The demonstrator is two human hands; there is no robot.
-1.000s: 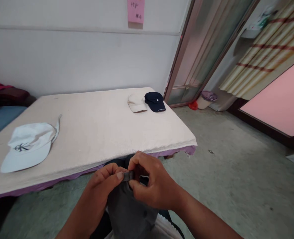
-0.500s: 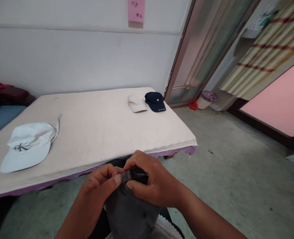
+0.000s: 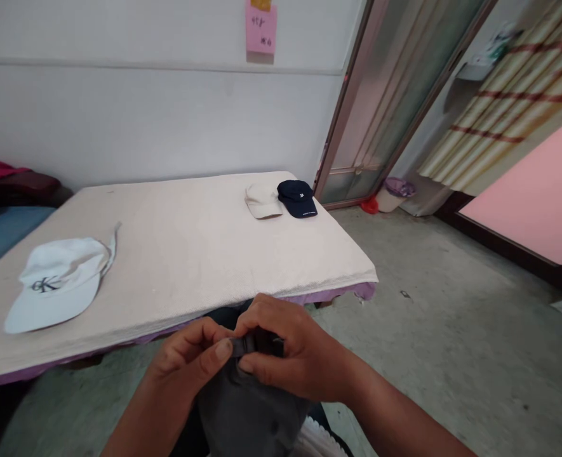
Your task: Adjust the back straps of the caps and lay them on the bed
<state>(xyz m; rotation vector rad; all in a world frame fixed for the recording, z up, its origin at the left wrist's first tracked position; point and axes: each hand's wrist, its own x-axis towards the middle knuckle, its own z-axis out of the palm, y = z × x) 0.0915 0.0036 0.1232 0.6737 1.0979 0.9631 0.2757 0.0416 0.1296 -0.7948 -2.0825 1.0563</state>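
Note:
A dark grey cap (image 3: 247, 412) is held over my lap, its back strap (image 3: 242, 346) facing up between my hands. My left hand (image 3: 190, 362) pinches the strap from the left with thumb and fingers. On the other side, my right hand (image 3: 290, 349) grips the strap at its buckle, thumb below and fingers above. The cap's brim and lower part are out of sight. On the bed ahead lie a white cap (image 3: 64, 279) with black letters at the left, and a beige cap (image 3: 262, 200) beside a navy cap (image 3: 298, 198) at the far right.
The bed (image 3: 180, 247) has a pale cover with a purple cloth hanging at its edge. A pink note (image 3: 261, 28) is stuck on the white wall. A waste bin (image 3: 395, 193) stands by the glass door (image 3: 380, 95); a striped curtain (image 3: 514, 108) hangs at the right.
Both hands stay on the strap of the grey cap, with only a slight shift of the fingers. The view has tilted up a little, so the scene sits slightly lower.

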